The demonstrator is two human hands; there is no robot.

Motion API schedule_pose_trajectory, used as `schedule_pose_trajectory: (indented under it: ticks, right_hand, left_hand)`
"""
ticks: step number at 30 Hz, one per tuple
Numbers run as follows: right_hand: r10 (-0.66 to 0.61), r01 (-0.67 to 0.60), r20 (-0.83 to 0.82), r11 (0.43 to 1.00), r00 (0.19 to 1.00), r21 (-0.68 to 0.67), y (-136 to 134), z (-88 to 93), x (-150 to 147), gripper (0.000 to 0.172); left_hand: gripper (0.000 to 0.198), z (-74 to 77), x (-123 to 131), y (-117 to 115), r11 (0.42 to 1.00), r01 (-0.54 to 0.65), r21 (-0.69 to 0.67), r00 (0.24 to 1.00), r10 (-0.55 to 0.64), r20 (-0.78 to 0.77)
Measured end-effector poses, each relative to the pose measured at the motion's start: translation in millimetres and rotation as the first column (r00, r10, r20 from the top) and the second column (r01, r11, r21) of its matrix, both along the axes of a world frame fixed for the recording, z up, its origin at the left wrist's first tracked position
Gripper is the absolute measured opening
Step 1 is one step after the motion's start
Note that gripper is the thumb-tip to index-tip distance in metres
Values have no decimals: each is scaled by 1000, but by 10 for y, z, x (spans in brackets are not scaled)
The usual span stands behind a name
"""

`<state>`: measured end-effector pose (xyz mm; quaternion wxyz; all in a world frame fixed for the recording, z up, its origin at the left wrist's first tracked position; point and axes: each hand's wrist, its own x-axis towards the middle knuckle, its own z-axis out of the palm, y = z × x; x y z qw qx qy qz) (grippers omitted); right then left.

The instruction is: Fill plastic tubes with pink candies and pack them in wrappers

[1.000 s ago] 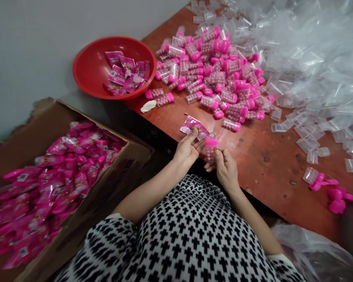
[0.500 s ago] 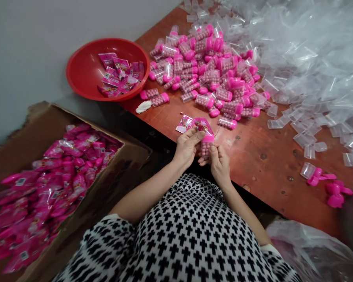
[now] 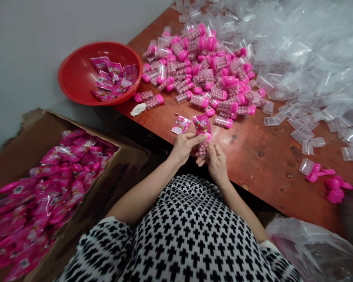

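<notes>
Both hands meet at the table's near edge around a printed pink packet (image 3: 201, 122) and a small clear bottle of pink candy balls (image 3: 203, 148). My left hand (image 3: 183, 149) pinches the packet, its thumb laid across the front by the bottle's pink cap. Lower down, my right hand (image 3: 217, 161) has its thumb and fingers closed on the side of the bottle. Whether the bottle is inside the packet or behind it, I cannot tell. Just left of the packet, a second flat pink packet (image 3: 181, 125) lies on the table.
Filled pink-capped bottles (image 3: 206, 74) are heaped on the table (image 3: 253, 156), beside a pile of clear tubes (image 3: 306, 66). A red bowl (image 3: 67, 74) holds packets. At left, a cardboard box (image 3: 114, 158) holds wrapped pink packages. Pink plastic parts (image 3: 335, 188) lie at right, above a clear bag (image 3: 312, 243).
The packet now stands more upright and apart from the flat one on the table. Both hands keep their hold. The whole view has shifted slightly.
</notes>
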<state>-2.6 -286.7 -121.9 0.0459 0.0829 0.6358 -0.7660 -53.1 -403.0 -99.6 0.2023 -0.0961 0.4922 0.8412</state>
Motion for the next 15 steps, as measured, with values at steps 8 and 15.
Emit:
schedule_pose_trajectory:
  ticks: [8, 15]
  right_hand:
    - [-131, 141, -79, 979, 988, 147, 26, -31, -6, 34]
    - [-109, 110, -35, 993, 993, 30, -42, -3, -15, 39]
  left_hand:
    - [35, 1, 6, 16, 1000, 14, -7, 1000, -14, -22]
    - [42, 54, -3, 57, 999, -35, 15, 999, 35, 38]
